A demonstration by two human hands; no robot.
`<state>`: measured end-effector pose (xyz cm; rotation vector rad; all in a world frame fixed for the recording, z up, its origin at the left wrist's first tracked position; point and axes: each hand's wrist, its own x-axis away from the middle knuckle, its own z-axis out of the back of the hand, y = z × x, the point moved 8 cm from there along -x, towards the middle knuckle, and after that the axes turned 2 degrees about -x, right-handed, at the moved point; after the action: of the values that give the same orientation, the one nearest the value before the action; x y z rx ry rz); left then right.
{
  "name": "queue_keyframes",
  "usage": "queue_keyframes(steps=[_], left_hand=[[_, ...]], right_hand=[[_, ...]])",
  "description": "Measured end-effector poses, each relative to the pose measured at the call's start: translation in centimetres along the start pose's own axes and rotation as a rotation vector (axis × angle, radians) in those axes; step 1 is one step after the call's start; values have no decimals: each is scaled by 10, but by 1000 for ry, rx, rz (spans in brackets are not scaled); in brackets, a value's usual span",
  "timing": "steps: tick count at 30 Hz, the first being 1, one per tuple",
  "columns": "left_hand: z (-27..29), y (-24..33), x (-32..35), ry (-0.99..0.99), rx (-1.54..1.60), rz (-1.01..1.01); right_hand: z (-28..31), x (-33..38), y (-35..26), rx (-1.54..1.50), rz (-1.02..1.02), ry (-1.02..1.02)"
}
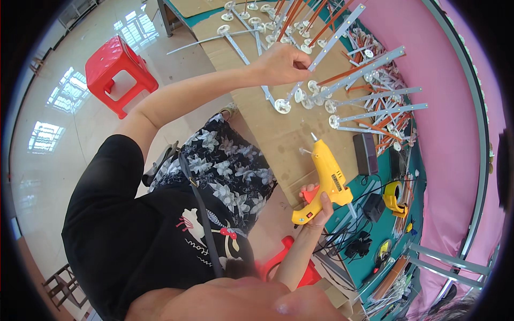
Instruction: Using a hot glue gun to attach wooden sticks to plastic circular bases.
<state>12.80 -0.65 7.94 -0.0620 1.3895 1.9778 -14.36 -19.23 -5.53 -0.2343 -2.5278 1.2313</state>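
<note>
My left hand (284, 64) reaches across the work table, its fingers closed in a pinch on a flat grey strip with small holes (336, 36). The strip's lower end meets a round whitish disc (282, 106) on the cardboard. In my right hand (319, 209) is a yellow hot glue gun (327, 167), gripped by its handle, fingers at the red trigger. Its metal nozzle points away from me, toward the discs, and touches none of them. Several similar grey strips (383, 113) and reddish-brown sticks (293, 20) stand tilted on discs beyond my left hand.
Brown cardboard (286, 150) covers part of the green table (342, 262). To the right are a dark box (365, 154), tangled cables, a black adapter (373, 207) and a yellow tape dispenser (394, 199). Pink cloth (450, 134) hangs along the far side. A red stool (119, 75) stands left.
</note>
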Motion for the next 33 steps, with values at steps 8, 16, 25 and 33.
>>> queue_keyframes(steps=[8,16,25,33], left_hand=[[-65,11,15,-164,210,68],[-71,19,18,-153,132,65],[-67,12,20,-119,161,64],[-67,13,19,-114,169,50]], right_hand=[[-26,14,-21,288,155,108],[-37,22,-17,480,89,135],[-36,11,-9,567,50,172],[-39,9,-12,579,54,209]])
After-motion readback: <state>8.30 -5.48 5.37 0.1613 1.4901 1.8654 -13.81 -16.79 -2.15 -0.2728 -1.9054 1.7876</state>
